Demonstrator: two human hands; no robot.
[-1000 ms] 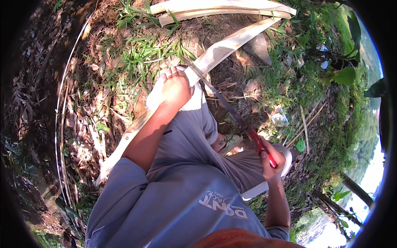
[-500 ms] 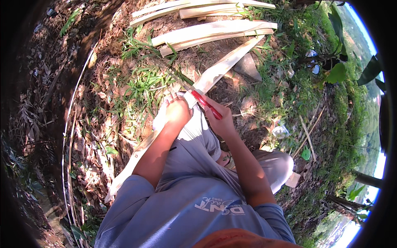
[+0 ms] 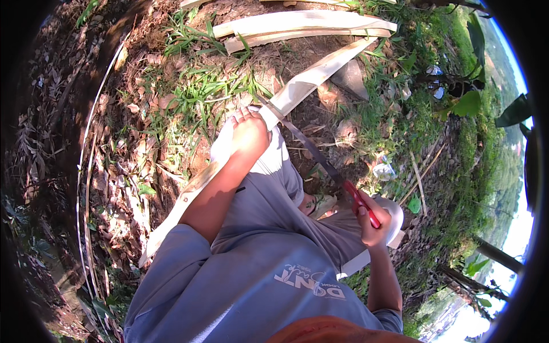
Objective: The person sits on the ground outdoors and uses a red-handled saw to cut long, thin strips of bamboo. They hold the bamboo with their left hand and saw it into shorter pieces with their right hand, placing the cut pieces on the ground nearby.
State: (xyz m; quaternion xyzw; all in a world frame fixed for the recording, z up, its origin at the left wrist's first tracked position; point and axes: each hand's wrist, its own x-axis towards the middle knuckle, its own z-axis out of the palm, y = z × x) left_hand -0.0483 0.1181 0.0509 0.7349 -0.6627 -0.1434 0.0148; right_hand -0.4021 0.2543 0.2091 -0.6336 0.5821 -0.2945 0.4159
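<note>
A long pale wooden plank (image 3: 311,75) runs slantwise across my raised left knee, from the lower left up to the far right. My left hand (image 3: 250,136) is closed over it at the knee, pressing it down. In my right hand (image 3: 376,220) is a handsaw (image 3: 316,153), gripped by its red handle. Its dark, narrow blade lies across the plank just beyond my left fingers, with only the tip end on the wood. The handle is drawn back over my right knee. Whether the blade has cut into the plank cannot be made out.
More pale split planks (image 3: 306,24) lie on the ground at the far side. A flat grey stone (image 3: 350,80) sits beside the plank's far end. Grass tufts (image 3: 211,94) and dry leaves cover the ground. Thin long strips (image 3: 86,148) lie at the left, sticks (image 3: 422,177) at the right.
My right hand has pulled the saw back toward my right knee, baring most of the blade. My left hand stays on the plank. The view has shifted slightly.
</note>
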